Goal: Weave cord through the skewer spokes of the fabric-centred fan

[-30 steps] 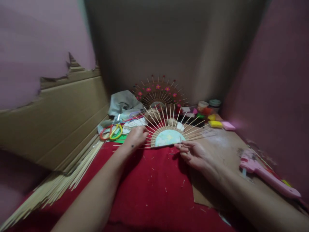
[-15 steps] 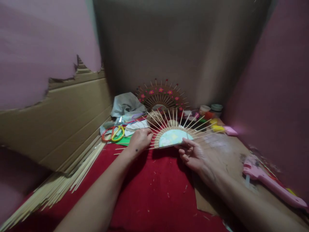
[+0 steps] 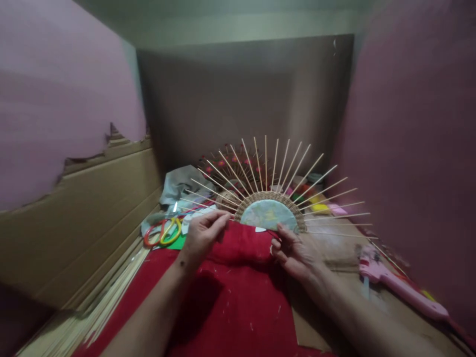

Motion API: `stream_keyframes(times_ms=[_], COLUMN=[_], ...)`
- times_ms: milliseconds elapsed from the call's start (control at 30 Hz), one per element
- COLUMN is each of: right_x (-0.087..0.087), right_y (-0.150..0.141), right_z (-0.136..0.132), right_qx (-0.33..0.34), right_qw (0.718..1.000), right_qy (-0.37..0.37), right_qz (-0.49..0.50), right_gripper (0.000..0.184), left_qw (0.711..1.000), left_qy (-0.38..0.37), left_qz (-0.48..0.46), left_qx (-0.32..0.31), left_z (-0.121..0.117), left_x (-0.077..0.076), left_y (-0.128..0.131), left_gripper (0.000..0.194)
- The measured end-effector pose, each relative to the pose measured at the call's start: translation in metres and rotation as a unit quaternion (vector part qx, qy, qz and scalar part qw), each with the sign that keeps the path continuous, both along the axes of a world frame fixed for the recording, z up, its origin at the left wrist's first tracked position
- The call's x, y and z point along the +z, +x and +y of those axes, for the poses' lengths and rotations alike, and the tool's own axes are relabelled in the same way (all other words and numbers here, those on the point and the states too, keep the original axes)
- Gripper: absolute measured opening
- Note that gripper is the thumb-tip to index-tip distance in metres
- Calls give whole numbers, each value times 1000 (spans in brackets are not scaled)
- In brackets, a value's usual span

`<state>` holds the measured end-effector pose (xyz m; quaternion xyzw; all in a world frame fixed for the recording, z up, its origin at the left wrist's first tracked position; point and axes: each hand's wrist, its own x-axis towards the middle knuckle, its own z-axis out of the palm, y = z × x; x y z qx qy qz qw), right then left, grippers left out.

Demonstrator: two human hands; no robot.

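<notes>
A half-round fan [image 3: 267,212] stands upright, with a pale patterned centre, a woven tan rim [image 3: 243,201] and several thin sticks [image 3: 258,163] spreading outward. My right hand [image 3: 295,250] grips its lower edge near the right end, thumb on the pale face and fingers curled below. Beside the fan's left end, my left hand [image 3: 204,235] is closed in a pinch; what lies between its fingertips is too small to make out. Red cloth [image 3: 241,245] rises between my hands and hides part of the fan's bottom edge.
Scissors [image 3: 171,232] with red and yellow handles lie left, above a bundle of sticks [image 3: 111,292] beside torn cardboard [image 3: 111,208]. A pink glue gun [image 3: 405,287] rests on cardboard at right. Behind the fan are a flowered brown fan [image 3: 215,166] and a grey bag [image 3: 182,186].
The fan has come up and closer, its sticks now reaching higher and covering more of the flowered fan. Red cloth now bunches before its lower edge. The camera view has tilted upward.
</notes>
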<state>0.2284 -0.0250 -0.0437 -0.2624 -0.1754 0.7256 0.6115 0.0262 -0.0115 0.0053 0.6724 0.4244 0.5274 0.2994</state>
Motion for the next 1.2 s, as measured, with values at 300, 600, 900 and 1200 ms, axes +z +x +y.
stream_keyframes(times_ms=[300, 600, 900, 1200], right_x=[1, 0, -5, -7], right_y=[5, 5, 3, 2], right_z=[0, -3, -2, -4], right_qx=[1, 34, 24, 11], right_qw=[999, 999, 999, 1000], right_qy=[26, 16, 24, 0], right_qz=[23, 17, 6, 3], right_gripper=[32, 31, 34, 32], left_qw=[973, 957, 940, 910], left_qy=[-202, -227, -264, -278], left_qz=[-18, -114, -179, -247], left_qx=[-108, -137, -121, -182], left_z=[18, 15, 15, 7], left_x=[-32, -37, -44, -35], left_y=[14, 18, 22, 30], left_gripper=[27, 22, 27, 16])
